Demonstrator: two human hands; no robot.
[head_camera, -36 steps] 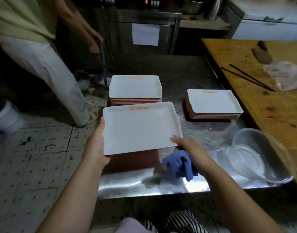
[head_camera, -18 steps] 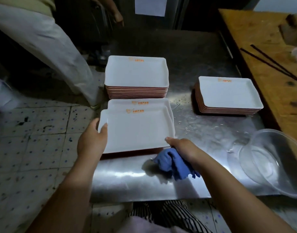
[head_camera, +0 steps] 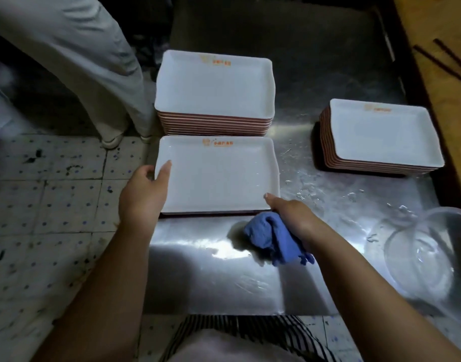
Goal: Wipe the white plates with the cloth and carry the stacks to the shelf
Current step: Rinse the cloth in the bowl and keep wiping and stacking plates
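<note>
My left hand [head_camera: 143, 197] gripping the white plate's [head_camera: 219, 176] left rim at the worktop's [head_camera: 219, 278] left edge, thumb on top, my right hand [head_camera: 289, 211] pinching its near right corner, blue cloth [head_camera: 273, 240] bunched under that palm, 2 plate stacks behind.

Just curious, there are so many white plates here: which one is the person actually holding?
The near plate, right before the person: left hand grips its left edge, right hand its near right corner. Both tall stacks stand untouched.
</note>
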